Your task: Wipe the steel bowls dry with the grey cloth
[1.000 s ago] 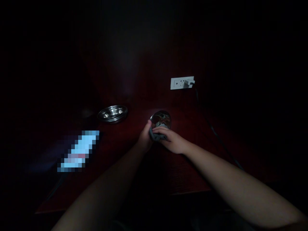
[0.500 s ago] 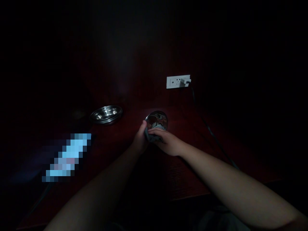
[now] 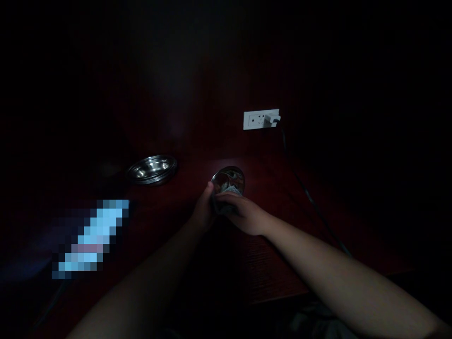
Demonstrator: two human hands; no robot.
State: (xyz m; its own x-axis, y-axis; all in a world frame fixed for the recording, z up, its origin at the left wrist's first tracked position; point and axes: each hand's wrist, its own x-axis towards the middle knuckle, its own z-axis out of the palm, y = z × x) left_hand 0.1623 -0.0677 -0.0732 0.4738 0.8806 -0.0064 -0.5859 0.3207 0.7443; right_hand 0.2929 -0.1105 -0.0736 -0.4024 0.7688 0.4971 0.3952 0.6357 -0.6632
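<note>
Tilted over the dark red table, a shiny steel bowl (image 3: 235, 175) shows its inner face to me. My left hand (image 3: 205, 207) grips its left edge, with the thumb at the rim and the other fingers hidden behind. A grey-checked cloth (image 3: 234, 190) lies against the inside of the bowl. My right hand (image 3: 247, 214) is closed on this cloth and presses it to the near part of the bowl. Part of the cloth hangs in shadow under the right fingers.
Several stacked steel bowls (image 3: 152, 170) stand on the table (image 3: 278, 278) at the left. Nearer lies a lit, pixelated screen (image 3: 95, 238) with a cable. On the back wall is a white socket (image 3: 261, 119) with a plug; its black cable (image 3: 307, 193) runs down to the right.
Both hands remain on the bowl and cloth. The right hand has shifted slightly down, and the bowl sits a little lower. The view has moved slightly.
</note>
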